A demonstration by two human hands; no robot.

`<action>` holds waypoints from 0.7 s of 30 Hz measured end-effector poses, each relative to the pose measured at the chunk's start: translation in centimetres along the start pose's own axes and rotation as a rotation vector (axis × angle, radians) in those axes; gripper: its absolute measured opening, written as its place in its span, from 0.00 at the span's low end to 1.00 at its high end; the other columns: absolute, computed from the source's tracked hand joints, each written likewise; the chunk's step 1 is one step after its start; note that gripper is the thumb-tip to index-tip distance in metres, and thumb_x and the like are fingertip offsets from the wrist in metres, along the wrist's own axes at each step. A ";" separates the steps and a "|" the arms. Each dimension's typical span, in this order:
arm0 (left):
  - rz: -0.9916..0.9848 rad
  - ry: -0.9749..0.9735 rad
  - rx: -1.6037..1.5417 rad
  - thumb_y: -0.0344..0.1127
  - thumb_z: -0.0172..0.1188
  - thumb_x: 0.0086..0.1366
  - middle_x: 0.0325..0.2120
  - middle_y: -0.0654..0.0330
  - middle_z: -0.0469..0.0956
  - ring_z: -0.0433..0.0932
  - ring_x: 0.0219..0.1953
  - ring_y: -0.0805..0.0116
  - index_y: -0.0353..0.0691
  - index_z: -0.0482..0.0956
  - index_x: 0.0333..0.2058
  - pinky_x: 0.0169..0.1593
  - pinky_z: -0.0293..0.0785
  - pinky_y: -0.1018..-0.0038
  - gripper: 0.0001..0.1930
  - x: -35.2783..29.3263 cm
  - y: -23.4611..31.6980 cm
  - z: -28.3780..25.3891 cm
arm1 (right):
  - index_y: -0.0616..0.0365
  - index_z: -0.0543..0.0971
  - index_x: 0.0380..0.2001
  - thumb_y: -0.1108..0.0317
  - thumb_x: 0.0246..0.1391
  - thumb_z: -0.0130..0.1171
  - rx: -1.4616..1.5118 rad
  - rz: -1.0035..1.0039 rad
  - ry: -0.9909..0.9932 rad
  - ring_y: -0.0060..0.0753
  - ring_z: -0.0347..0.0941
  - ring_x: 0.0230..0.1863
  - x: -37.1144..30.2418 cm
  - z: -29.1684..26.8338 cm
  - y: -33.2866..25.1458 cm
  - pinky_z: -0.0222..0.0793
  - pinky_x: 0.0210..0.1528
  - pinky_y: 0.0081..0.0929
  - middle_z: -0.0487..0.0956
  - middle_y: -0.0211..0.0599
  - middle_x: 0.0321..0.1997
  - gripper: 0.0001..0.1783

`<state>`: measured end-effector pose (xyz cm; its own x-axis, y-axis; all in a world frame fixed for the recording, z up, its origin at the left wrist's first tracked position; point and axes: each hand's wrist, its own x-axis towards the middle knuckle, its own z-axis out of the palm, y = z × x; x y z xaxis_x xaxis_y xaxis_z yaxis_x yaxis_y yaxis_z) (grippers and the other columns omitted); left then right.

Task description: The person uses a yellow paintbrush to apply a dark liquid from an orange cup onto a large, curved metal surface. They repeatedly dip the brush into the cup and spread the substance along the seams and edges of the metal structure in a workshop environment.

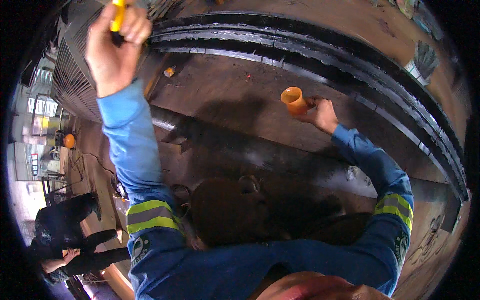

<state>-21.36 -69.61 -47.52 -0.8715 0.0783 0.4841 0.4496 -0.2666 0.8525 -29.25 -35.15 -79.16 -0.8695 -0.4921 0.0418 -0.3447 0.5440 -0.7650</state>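
Note:
My left hand [116, 62] is raised at the upper left, its fingers closed around a yellow handle [118, 16] with a dark lower end. The tool's working end is out of sight, so I cannot tell its kind. At the right of the middle, my right hand [324, 117] grips an orange cup [295, 101], tilted with its open mouth toward the upper left. What the cup contains cannot be made out. Beyond that hand runs a long black beam [280, 37] with glossy, wet-looking patches along its ridges; neither hand visibly touches it.
A dark pipe [240, 150] crosses the floor between me and the beam. Metal grating [75, 75] stands at the left. Another person [60, 235] in dark clothing is at the lower left. A pale container with dark bristles [423, 61] sits beyond the beam at the right.

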 end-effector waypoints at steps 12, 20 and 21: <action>-0.092 0.796 0.257 0.30 0.58 0.65 0.22 0.69 0.69 0.62 0.20 0.84 0.35 0.74 0.45 0.21 0.55 0.82 0.11 -10.6 -25.2 -15.5 | 0.63 0.81 0.38 0.61 0.32 0.76 -0.267 -0.058 -0.007 0.43 0.78 0.41 -2.8 -4.4 -4.6 0.72 0.44 0.32 0.80 0.46 0.40 0.27; -0.072 1.055 0.189 0.33 0.57 0.63 0.26 0.63 0.75 0.70 0.28 0.76 0.31 0.77 0.38 0.31 0.66 0.77 0.10 -7.3 -33.9 -22.9 | 0.66 0.77 0.44 0.64 0.29 0.80 -0.063 -0.014 0.182 0.29 0.77 0.42 -3.5 -7.9 -6.7 0.73 0.48 0.32 0.80 0.37 0.43 0.35; -0.062 1.064 0.199 0.33 0.58 0.62 0.27 0.62 0.76 0.71 0.29 0.75 0.30 0.77 0.38 0.32 0.67 0.77 0.11 -6.7 -34.5 -23.2 | 0.67 0.77 0.45 0.65 0.30 0.79 -0.168 -0.043 0.229 0.31 0.77 0.43 -3.3 -8.0 -7.2 0.72 0.49 0.33 0.80 0.37 0.43 0.35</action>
<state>-35.60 -83.27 -84.75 -0.5738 -0.8127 0.1012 0.3387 -0.1230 0.9328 -26.69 -31.99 -68.68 -0.9036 -0.3611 0.2305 -0.4200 0.6403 -0.6431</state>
